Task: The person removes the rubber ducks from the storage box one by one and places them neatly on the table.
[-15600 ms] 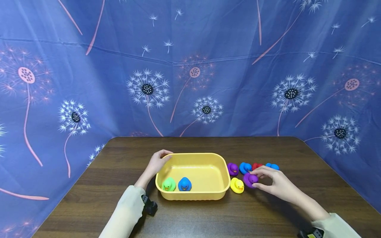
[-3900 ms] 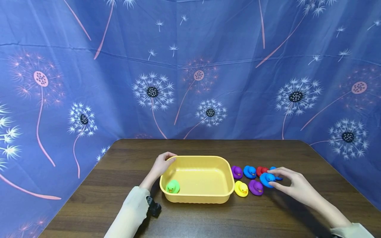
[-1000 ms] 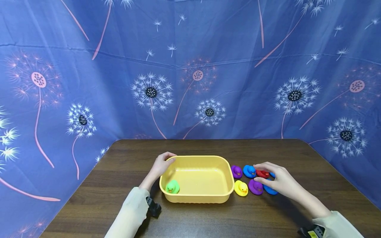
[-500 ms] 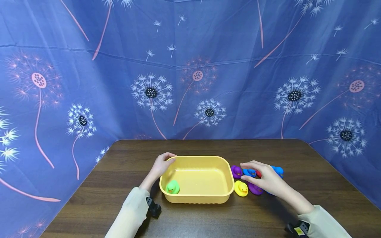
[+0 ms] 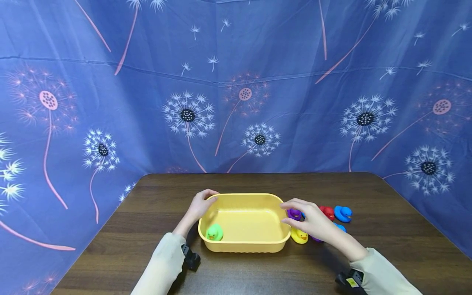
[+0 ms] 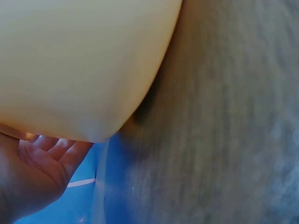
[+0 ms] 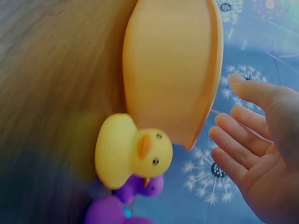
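A yellow plastic tub (image 5: 245, 247) stands mid-table, a green rubber duck (image 5: 214, 232) in its front left corner. My left hand (image 5: 199, 205) grips the tub's far left corner, thumb over the rim; in the left wrist view its fingers lie behind the tub wall (image 6: 70, 70). Beside the tub's right rim, my right hand (image 5: 313, 219) hovers above the ducks with thumb and fingers apart, holding nothing. Below it show a purple duck (image 5: 293, 214) and a yellow duck (image 5: 299, 236). The right wrist view has the fingers spread near the rim.
Farther right are a red duck (image 5: 327, 212) and a blue duck (image 5: 343, 214). Another blue duck (image 5: 340, 226) and a second purple one are partly hidden behind the right hand. A blue dandelion-print cloth (image 5: 236, 123) hangs behind the wooden table (image 5: 243, 274).
The right hand set a purple duck, later a blue one, in the front row, then moved left, emptied, to the tub's rim. The tub's blue duck is gone; the left hand stayed.
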`<state>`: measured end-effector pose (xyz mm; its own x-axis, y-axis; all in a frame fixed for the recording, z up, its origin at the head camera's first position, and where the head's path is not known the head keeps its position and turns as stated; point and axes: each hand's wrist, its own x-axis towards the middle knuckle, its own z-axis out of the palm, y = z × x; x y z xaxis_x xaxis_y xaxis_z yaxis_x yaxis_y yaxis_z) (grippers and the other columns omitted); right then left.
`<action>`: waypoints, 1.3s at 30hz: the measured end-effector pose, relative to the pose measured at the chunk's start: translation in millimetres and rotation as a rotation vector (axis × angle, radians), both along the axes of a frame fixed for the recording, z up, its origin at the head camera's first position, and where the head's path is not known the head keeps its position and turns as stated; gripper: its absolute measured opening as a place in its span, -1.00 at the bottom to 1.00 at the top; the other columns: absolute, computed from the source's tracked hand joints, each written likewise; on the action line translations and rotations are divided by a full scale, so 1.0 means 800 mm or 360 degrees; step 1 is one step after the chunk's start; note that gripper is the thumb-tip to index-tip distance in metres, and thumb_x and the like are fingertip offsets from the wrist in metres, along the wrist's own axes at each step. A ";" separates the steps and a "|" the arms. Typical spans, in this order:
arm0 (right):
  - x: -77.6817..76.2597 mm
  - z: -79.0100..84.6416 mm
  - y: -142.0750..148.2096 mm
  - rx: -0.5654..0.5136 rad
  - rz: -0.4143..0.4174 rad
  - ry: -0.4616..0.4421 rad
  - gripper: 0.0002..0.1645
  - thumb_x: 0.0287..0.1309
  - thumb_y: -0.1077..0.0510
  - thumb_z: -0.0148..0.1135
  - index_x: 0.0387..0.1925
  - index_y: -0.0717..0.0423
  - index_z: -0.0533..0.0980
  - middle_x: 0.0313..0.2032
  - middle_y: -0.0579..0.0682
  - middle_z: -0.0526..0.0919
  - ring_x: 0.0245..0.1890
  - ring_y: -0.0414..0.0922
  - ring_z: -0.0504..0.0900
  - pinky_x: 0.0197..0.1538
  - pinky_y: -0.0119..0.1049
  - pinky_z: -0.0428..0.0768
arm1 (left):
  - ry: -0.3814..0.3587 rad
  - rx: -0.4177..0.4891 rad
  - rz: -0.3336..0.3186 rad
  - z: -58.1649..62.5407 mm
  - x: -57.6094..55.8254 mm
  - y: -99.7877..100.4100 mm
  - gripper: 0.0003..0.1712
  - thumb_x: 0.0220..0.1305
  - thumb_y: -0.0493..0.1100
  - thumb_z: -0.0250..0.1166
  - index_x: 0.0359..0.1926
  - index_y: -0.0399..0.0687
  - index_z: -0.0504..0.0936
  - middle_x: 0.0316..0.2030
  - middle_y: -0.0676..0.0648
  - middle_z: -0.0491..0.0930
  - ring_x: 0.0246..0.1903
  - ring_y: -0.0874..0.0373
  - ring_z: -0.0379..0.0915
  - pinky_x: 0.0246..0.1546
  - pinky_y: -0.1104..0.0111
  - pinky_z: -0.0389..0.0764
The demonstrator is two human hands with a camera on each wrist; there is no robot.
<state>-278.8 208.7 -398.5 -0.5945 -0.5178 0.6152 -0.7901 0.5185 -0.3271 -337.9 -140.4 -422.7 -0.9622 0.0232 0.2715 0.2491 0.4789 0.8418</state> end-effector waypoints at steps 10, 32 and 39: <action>0.000 0.009 -0.030 0.0029 0.0018 -0.0117 -0.54 -0.04 -0.02 0.40 -0.07 0.05 0.59 -0.12 -0.13 0.67 -0.01 -0.03 0.60 0.01 -0.14 0.56 | -0.0002 -0.0040 -0.0005 0.000 -0.002 -0.001 -0.83 0.24 -0.24 0.20 -0.18 -0.18 0.64 -0.23 -0.12 0.66 -0.30 0.18 0.49 -0.25 0.37 0.50; 0.001 0.010 -0.103 0.0099 0.0299 -0.0017 -0.57 0.05 0.02 0.34 -0.06 0.14 0.57 -0.13 -0.04 0.67 -0.08 -0.14 0.62 0.00 -0.23 0.56 | 0.0039 -0.0052 -0.0023 0.000 -0.003 -0.001 -0.83 0.24 -0.25 0.21 -0.18 -0.20 0.64 -0.23 -0.15 0.66 -0.28 0.16 0.51 -0.25 0.39 0.49; 0.004 0.010 -0.124 0.0088 0.0327 -0.0062 -0.57 0.05 0.02 0.34 -0.05 0.12 0.57 -0.13 -0.03 0.68 -0.09 -0.15 0.63 0.01 -0.26 0.55 | 0.0029 -0.0056 -0.0008 0.000 -0.002 -0.001 -0.83 0.23 -0.23 0.22 -0.19 -0.19 0.64 -0.23 -0.14 0.67 -0.28 0.15 0.50 -0.26 0.39 0.48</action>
